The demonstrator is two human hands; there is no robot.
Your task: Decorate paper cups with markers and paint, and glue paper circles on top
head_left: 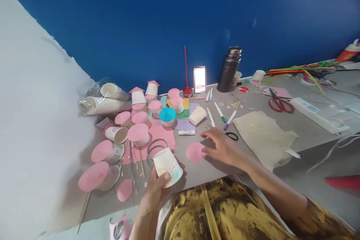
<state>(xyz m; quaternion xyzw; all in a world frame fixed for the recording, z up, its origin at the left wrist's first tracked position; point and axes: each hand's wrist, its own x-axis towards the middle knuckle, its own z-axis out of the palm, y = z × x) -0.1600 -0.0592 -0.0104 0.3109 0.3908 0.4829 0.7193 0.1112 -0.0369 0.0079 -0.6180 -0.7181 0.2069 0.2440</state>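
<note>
My left hand [153,193] is closed around a white paper cup [168,165], held upside down near the table's front edge. My right hand [222,146] lies on the grey table [281,120], fingers stretched out and resting on the edge of a pink paper circle [194,152]. A black ring [231,136] lies just beyond that hand. Several markers [222,114] lie further back.
Many paper cups topped with pink circles [137,133] crowd the left, with a sleeve of stacked cups [101,105] behind. A dark flask [229,69], red scissors [279,103], a beige cloth [264,133], a power strip [317,114] and pipe cleaners [303,68] sit to the right.
</note>
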